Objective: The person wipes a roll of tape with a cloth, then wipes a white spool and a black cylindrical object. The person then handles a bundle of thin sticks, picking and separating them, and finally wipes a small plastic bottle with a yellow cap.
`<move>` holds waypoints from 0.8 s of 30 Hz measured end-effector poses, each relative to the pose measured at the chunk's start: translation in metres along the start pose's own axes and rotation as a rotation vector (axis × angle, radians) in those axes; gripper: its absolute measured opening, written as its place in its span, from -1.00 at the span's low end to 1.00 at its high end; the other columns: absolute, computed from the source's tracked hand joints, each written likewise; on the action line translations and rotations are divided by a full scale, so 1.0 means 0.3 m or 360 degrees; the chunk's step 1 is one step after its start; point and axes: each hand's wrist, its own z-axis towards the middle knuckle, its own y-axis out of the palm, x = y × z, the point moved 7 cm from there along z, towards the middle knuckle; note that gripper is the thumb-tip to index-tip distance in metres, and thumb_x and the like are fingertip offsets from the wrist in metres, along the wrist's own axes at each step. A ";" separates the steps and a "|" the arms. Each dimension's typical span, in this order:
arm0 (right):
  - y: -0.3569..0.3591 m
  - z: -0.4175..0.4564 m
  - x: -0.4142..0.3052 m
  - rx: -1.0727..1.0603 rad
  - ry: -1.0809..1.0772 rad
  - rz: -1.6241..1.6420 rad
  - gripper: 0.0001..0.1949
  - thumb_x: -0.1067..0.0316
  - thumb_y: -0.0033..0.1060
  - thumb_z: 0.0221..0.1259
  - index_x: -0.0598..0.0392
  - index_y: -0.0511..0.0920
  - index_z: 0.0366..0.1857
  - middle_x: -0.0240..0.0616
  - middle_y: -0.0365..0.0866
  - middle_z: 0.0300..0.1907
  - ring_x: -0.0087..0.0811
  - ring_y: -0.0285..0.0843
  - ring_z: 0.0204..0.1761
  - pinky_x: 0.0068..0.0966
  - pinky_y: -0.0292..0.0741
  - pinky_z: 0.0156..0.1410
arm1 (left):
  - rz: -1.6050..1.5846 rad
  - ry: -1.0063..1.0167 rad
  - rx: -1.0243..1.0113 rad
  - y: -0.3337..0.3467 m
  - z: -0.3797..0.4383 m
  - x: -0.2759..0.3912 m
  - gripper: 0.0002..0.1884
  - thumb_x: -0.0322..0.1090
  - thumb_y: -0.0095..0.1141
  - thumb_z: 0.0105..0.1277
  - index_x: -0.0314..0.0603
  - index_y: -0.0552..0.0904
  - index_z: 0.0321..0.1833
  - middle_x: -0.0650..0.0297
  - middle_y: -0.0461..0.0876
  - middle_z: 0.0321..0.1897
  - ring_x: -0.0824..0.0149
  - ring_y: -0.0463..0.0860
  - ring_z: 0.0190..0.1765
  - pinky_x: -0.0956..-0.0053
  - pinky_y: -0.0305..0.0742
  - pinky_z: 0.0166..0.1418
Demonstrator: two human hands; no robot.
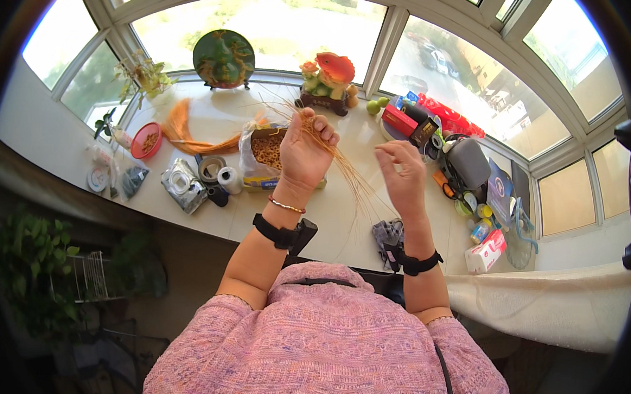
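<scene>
My left hand is closed around a loose bundle of thin tan strands. Their ends fan out past the fingers at the top and trail down to the right. To the right of them is my right hand, raised with thumb and fingertips drawn together. Whether a fine strand lies between those fingertips is too small to tell. Behind my left wrist stands an open box lined with a plastic bag and filled with small brown rings. A hank of orange fibre lies curved on the table, reaching towards the box.
Left of the box are a thread spool, a tape roll, a silver foil packet and a red bowl. A decorative plate and fish ornament stand by the window. A grey case and tissue pack sit right.
</scene>
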 end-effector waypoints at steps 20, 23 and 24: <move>0.115 0.043 -0.040 -0.0862 0.0342 0.0417 -0.80 0.30 0.33 0.28 0.19 0.69 -0.15 -0.23 0.74 -0.28 -0.42 0.67 -0.26 -0.49 0.56 -0.15 | 0.0019 -0.0350 0.0029 -0.021 -0.034 -0.035 -0.55 0.06 -0.23 0.59 -0.11 0.48 0.23 0.40 0.17 -0.54 0.47 0.14 -0.50 0.54 0.09 -0.39; 0.120 0.121 0.019 -0.0695 0.0423 0.0570 -0.78 0.33 0.30 0.32 0.27 0.68 -0.11 -0.28 0.75 -0.27 -0.55 0.64 -0.24 -0.58 0.56 -0.12 | 0.0033 -0.0535 0.0032 0.018 -0.051 -0.090 -0.52 0.10 -0.25 0.58 -0.14 0.48 0.21 0.43 0.16 -0.54 0.49 0.12 -0.53 0.57 0.06 -0.43; 0.135 0.147 0.032 -0.0646 0.0398 0.0616 -0.79 0.35 0.29 0.33 0.29 0.68 -0.11 -0.30 0.75 -0.28 -0.58 0.63 -0.23 -0.60 0.55 -0.11 | 0.0053 -0.0590 0.0030 0.027 -0.048 -0.106 -0.50 0.12 -0.26 0.58 -0.16 0.49 0.20 0.44 0.16 -0.54 0.50 0.11 -0.53 0.58 0.04 -0.45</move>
